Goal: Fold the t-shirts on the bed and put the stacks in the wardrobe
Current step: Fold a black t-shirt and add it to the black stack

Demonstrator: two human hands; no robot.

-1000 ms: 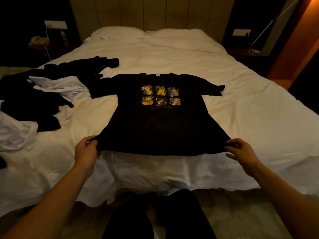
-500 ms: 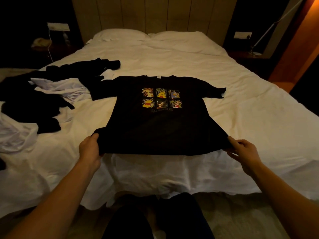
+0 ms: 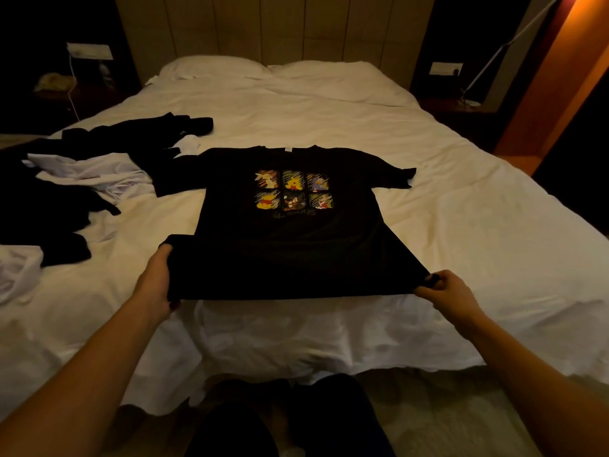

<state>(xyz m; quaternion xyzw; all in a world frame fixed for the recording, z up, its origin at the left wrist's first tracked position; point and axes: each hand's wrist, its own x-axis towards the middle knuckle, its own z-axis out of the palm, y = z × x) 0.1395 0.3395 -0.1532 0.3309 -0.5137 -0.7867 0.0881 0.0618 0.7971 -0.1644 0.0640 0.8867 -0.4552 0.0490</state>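
Hands, two: left (image 3: 155,285), right (image 3: 445,291) grip one black t-shirt (image 3: 290,245) (hem corners).

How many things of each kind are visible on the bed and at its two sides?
Spread black t-shirt: 1
Heap of unfolded black and white clothes, pieces not countable: 1
Pillows: 2
Wall panels beside the bed: 2
Total: 6
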